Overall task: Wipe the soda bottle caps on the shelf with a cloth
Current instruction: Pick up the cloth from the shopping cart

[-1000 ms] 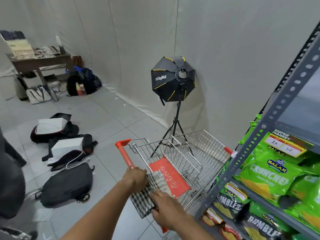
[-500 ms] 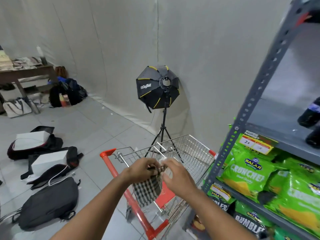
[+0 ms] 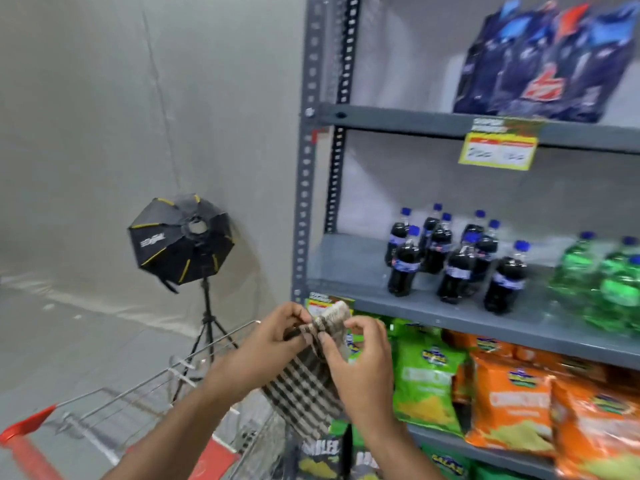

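Checked cloth (image 3: 313,372) pinched at its top edge by both hands, left (image 3: 273,336) and right (image 3: 360,355); blue bottle caps (image 3: 414,231) up and right, nearer right hand.

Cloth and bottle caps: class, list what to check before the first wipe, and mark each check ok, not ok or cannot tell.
1. Checked cloth held by both the left hand and the right hand: ok.
2. Cloth bunched into a wiping pad: not ok, most hangs loose.
3. Dark soda bottles upright on the shelf: ok.
4. Blue caps unobstructed from above: ok.
5. Cloth touching a cap: not ok, it is below the shelf edge.
6. Caps dirty: cannot tell.
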`<state>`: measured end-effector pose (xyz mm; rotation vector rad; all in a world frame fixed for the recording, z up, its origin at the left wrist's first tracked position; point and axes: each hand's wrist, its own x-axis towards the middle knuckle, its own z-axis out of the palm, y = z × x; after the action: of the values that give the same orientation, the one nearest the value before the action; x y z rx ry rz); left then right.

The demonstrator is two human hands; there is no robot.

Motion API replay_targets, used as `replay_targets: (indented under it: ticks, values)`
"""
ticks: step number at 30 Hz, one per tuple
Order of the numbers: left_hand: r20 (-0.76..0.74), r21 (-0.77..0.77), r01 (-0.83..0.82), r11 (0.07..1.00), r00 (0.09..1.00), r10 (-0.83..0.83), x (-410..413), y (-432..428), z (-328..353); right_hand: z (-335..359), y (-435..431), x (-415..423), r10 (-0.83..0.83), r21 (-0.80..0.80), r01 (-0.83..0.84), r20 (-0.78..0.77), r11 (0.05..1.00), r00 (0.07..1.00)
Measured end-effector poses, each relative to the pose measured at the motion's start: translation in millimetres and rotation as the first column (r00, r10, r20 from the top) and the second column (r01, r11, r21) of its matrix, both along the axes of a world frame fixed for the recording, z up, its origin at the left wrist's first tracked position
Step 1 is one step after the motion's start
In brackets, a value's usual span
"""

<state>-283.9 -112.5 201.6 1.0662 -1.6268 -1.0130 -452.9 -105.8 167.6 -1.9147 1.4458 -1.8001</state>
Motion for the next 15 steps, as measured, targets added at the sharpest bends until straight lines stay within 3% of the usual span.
replay_targets:
  ticks: [3, 6, 11, 15]
  values:
    - [-0.212, 0.066, 0.085, 0.994, 0.975, -0.07, -62.3, -4.5, 13.5, 11.7, 9.4, -47.3, 0.044, 0.071, -0.055, 0.149, 0.996, 0.988]
    - [-0.292, 0.125, 0.155, 0.98, 0.95, -0.113, -116.1, -8.5, 23.6, 24.3, 14.5, -98.3, 0.066, 0.068, -0.08, 0.187, 0.994, 0.98]
    - [-0.148, 0.106, 0.185, 0.977, 0.974, -0.169, -191.8, -10.0, 28.4, 23.4, 10.6, -182.0, 0.012, -0.012, -0.011, 0.083, 1.0, 0.996]
    - [-0.063, 0.069, 0.112, 0.991, 0.992, -0.108, -246.0, -9.4, 26.4, 15.5, 4.6, -230.8, -0.008, -0.06, 0.005, -0.053, 0.998, 0.999]
